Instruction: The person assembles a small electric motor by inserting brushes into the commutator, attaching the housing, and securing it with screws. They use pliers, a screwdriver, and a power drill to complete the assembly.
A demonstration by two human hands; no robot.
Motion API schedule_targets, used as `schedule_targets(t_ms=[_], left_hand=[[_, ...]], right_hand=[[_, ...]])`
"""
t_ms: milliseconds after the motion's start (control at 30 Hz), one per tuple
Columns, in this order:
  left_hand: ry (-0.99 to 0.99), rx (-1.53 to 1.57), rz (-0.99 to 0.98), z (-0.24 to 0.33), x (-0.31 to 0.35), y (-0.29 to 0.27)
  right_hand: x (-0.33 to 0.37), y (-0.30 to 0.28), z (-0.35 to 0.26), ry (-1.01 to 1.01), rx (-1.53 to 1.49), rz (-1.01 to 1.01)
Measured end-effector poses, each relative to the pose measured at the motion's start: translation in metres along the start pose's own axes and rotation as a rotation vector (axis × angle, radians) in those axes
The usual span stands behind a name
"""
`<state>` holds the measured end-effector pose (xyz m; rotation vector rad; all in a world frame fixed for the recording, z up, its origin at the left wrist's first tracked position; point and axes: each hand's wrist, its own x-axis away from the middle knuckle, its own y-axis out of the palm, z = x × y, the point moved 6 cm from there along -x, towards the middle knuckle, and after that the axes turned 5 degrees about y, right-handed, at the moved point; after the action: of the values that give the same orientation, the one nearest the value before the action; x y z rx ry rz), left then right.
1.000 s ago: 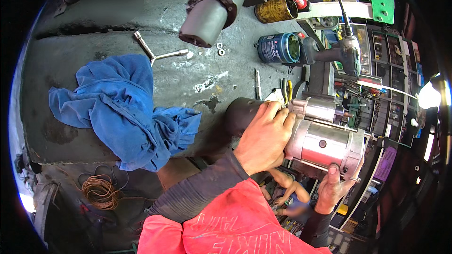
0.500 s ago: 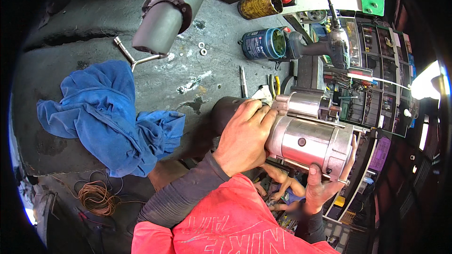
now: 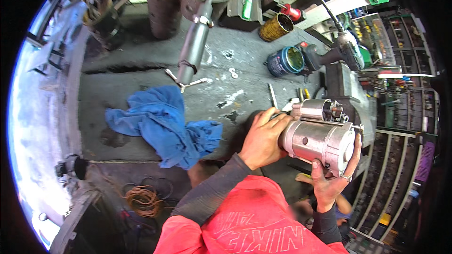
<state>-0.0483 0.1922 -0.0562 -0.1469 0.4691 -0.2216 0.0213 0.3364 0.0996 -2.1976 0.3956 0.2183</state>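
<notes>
Between my two hands is a silver starter motor, lying nearly sideways above the bench's right part. Its smaller solenoid cylinder runs along the far side. My left hand closes around the darker left end, its fingers over the top. At the opposite end, my right hand cups the rounded cap, with the thumb on the near side and a finger along the outer face. Part of the left end is hidden behind my left hand. A slim pointed tool lies just beyond the motor.
On the bench lie a crumpled blue cloth, a three-armed wrench and two nuts. A grey cylindrical tool hangs over it. Farther right stand a blue grease tub, a yellowish can and a cordless driver.
The view has shifted, so bench things appear smaller and farther right. Both hands keep their hold on the starter motor, which now appears slightly more tilted, its right end nearer me.
</notes>
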Motion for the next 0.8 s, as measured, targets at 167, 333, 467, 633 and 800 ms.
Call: schedule_targets(t_ms=[167,333,467,633,800], left_hand=[[-0.087,-0.058,-0.111,0.007,-0.003,0.000],[-0.029,-0.182,-0.199,0.021,-0.002,-0.025],[-0.411,-0.146,0.029,0.000,0.028,-0.084],[-0.512,-0.046,0.335,0.013,0.038,-0.126],[-0.206,0.321,0.290,0.093,-0.015,-0.081]], right_hand=[[0.001,-0.004,0.010,-0.042,-0.186,-0.114],[0.005,-0.031,0.064,0.068,-0.492,-0.162],[0.009,-0.050,0.148,0.252,-0.208,-0.030],[0.017,-0.015,0.223,0.343,-0.163,-0.053],[-0.045,0.042,0.249,0.102,0.051,0.002]])
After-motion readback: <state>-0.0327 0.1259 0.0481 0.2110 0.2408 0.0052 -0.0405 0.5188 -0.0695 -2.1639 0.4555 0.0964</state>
